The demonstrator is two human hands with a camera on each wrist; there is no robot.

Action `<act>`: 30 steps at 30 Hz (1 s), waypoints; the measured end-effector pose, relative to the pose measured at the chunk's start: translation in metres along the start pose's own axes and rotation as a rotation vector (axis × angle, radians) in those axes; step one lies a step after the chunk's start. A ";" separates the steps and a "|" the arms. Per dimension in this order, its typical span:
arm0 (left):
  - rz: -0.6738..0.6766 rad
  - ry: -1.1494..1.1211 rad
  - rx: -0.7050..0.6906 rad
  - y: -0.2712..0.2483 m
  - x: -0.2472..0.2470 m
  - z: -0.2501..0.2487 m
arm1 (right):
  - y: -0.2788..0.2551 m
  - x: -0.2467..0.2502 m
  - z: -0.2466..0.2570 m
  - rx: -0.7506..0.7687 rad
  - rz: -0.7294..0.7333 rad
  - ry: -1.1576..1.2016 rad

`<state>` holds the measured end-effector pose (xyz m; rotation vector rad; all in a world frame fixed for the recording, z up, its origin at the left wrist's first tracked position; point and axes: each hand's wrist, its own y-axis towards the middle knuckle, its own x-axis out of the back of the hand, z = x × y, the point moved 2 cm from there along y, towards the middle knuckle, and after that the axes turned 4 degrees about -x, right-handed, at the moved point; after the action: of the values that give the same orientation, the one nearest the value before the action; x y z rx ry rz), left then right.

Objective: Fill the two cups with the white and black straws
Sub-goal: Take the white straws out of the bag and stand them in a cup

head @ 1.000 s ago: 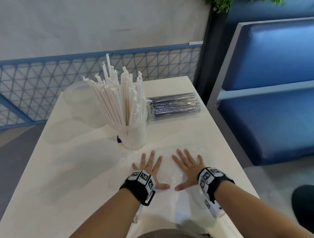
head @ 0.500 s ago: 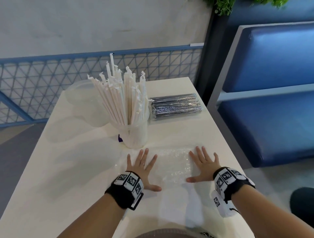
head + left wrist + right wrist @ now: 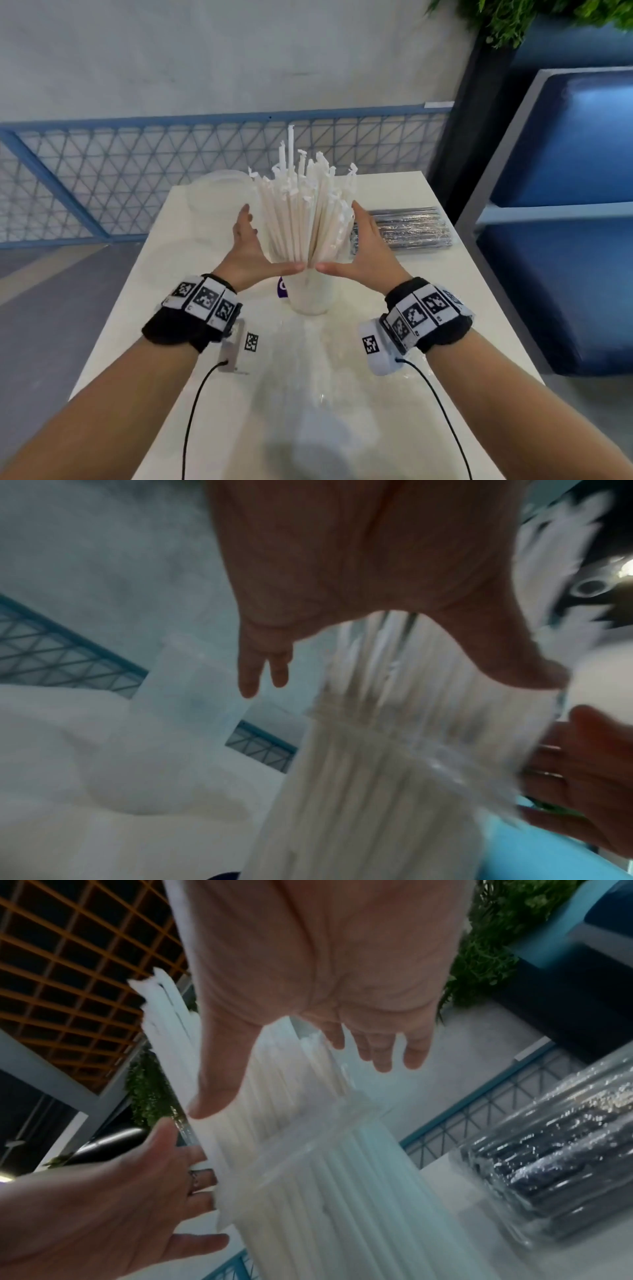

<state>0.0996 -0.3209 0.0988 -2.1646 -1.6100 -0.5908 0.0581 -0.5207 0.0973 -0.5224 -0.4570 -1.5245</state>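
I read the table left to right. At about 11 o'clock from the left hand stands the empty clear cup, untouched, well apart from the fingers. The left hand is held with fingers straight and together, palm turned inward, flanking the white straws on their 9 o'clock side; whether the fingers touch them I cannot tell. The straws stand nearly upright, long axis toward 12 o'clock, fanned at the tips, seated in the filled cup at table centre. The right hand mirrors this at 3 o'clock, fingers straight, its palm against the outer straws. The two thumbs nearly meet at 6 o'clock, just above the rim. Both hands are equally near. My judgement: they are placed to gather the fan into a tight bundle. The wrapped pack of black straws lies flat at 3 o'clock beyond the right hand, long axis running 9 to 3, unopened. Against half a second earlier: both hands were flat on the crinkled clear wrapper near me; they have lifted and gone forward to the straws.
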 end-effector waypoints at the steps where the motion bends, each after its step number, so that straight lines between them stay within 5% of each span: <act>1: 0.090 0.022 0.013 0.009 0.002 0.003 | 0.007 -0.005 0.003 0.007 0.015 0.046; 5: 0.310 -0.005 -0.058 0.036 0.004 0.006 | 0.024 -0.017 0.005 0.048 0.026 0.194; 13: 0.377 0.148 -0.174 0.060 -0.005 0.019 | 0.033 -0.025 0.003 0.149 0.001 0.192; 24: 0.101 -0.239 -0.268 0.051 0.000 -0.027 | 0.043 -0.001 0.033 0.247 -0.081 0.297; 30: 0.090 -0.328 -0.356 0.045 0.016 -0.047 | 0.040 0.010 0.052 0.337 -0.135 0.285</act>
<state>0.1421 -0.3459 0.1446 -2.6989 -1.6554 -0.5502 0.1005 -0.4997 0.1441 -0.0105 -0.5210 -1.5797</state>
